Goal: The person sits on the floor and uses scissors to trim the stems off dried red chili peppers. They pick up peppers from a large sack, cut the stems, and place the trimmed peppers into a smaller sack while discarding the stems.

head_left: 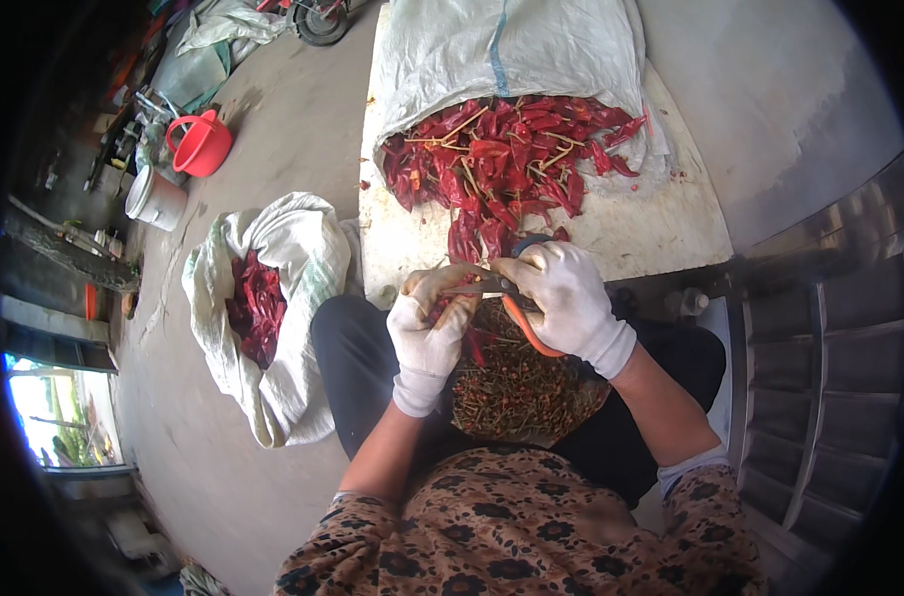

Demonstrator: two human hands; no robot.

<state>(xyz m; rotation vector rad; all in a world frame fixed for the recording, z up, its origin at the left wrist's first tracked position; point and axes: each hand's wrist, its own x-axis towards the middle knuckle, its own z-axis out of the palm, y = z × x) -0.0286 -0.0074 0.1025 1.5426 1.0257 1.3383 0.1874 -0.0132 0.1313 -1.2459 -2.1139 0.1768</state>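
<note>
My left hand (430, 323), in a stained white glove, grips a dried red chili at the near edge of a white board (661, 233). My right hand (568, 298), also gloved, holds orange-handled scissors (517, 316) whose blades (482, 288) meet the chili at my left fingers. A heap of dried red chilies (507, 159) spills out of a white woven sack (492, 50) lying on the board just beyond both hands. On my lap, under the hands, a basket (522, 392) holds cut stems and bits of chili.
At my left on the concrete floor stands an open white sack (298, 258) with red chilies (256, 308) inside. Farther left are a red bucket (202, 144) and a white bucket (155, 199). A metal-slatted structure (829, 387) rises at right.
</note>
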